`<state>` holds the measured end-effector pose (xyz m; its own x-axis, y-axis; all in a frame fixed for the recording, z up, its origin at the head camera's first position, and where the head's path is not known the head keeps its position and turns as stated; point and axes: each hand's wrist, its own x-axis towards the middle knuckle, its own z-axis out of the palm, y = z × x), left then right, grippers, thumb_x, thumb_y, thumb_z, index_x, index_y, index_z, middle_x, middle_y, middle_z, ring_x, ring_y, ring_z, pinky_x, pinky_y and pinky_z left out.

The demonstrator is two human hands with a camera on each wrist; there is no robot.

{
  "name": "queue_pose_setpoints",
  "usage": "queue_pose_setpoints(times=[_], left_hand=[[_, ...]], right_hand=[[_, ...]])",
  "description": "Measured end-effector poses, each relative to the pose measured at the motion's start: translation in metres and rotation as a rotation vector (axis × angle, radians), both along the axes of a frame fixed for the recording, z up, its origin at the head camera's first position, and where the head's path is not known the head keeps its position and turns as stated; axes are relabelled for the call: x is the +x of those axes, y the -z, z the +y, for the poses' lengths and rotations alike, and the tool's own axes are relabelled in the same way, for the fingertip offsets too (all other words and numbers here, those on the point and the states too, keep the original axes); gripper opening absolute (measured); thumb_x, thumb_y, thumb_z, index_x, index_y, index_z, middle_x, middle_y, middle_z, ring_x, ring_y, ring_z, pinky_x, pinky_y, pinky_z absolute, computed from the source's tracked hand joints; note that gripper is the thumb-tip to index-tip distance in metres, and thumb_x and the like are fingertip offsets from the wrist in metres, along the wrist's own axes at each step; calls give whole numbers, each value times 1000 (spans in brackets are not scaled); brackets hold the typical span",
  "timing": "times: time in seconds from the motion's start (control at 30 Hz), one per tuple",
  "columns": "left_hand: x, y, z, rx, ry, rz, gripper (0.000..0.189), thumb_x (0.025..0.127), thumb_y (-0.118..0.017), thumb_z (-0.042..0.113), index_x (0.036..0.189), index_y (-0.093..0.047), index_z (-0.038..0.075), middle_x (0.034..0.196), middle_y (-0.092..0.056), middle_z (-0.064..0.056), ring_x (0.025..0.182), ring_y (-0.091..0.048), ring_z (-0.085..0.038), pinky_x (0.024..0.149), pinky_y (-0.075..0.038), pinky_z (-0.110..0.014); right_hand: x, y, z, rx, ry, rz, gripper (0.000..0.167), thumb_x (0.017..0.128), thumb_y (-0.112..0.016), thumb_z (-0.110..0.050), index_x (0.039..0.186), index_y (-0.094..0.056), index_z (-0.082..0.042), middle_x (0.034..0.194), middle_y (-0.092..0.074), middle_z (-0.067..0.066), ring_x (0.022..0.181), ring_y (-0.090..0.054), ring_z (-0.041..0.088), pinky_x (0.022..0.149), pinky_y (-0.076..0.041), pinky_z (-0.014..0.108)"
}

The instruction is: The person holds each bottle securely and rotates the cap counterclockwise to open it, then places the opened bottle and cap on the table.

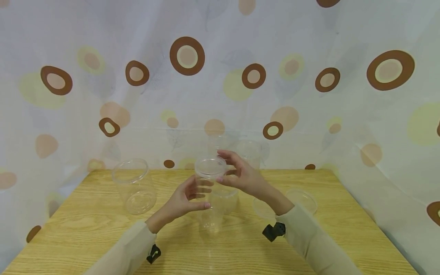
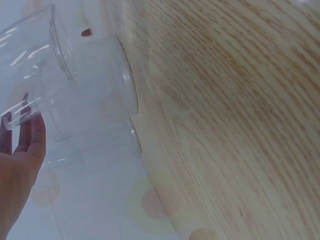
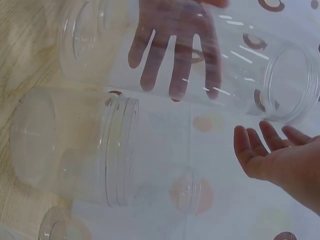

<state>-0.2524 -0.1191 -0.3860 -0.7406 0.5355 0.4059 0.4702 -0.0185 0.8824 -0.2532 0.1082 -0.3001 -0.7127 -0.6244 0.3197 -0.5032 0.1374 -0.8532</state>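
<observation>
A tall clear plastic jar (image 1: 210, 219) stands upright in front of me, its rim at the top. My left hand (image 1: 183, 200) grips its side, the thumb across the front and the fingers showing through the clear wall from behind. Up at the rim is my right hand (image 1: 242, 175), thumb in front and fingers behind, loosely bent. The right wrist view shows the right hand's fingertips (image 3: 241, 137) just beside the jar's mouth, not wrapped round it. In the left wrist view, the jar (image 2: 25, 60) overlaps other clear jars behind it.
A wide clear jar (image 1: 134, 191) stands at the left of the wooden table (image 1: 86, 229). Close behind the held jar is a shorter jar (image 1: 230, 202); more clear jars (image 1: 250, 151) stand at the back. Clear round lids (image 1: 302, 200) lie at the right. A patterned sheet (image 1: 220, 103) hangs behind.
</observation>
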Motion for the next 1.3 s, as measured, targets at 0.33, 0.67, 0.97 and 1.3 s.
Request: queue_pose_setpoints(times=[0.33,0.67,0.97,1.3], left_hand=[[1,0,1,11,-4,-7,77,77,-73,9,140,-30,17,130,-47,-25,115,-49,-44,94,-44,-48],[0,2,-2,1,59,-3,77,80,-70,8,143,-27,19,129,-48,-23,115,-49,-43,94,-46,-38],[0,3,-1,-4,80,-1,76,80,-70,9,143,-28,18,129,-49,-17,116,-46,-48,95,-43,-47],[0,3,-1,15,32,13,78,78,-72,9,142,-29,16,129,-47,-26,113,-53,-35,92,-48,-32]], right_hand=[[16,5,-17,-49,270,129,63,81,-70,-18,133,-37,-8,131,-46,13,117,-45,26,93,-42,47],[-6,-1,0,-44,-55,-56,58,85,-65,-21,136,-37,-15,133,-42,7,112,-50,25,91,-45,48],[-15,-1,7,-52,-212,-124,65,85,-65,-23,140,-31,-14,137,-38,10,112,-49,28,85,-50,38],[9,5,-6,-24,160,54,69,80,-70,-30,137,-34,-17,138,-40,9,121,-42,27,96,-40,48]])
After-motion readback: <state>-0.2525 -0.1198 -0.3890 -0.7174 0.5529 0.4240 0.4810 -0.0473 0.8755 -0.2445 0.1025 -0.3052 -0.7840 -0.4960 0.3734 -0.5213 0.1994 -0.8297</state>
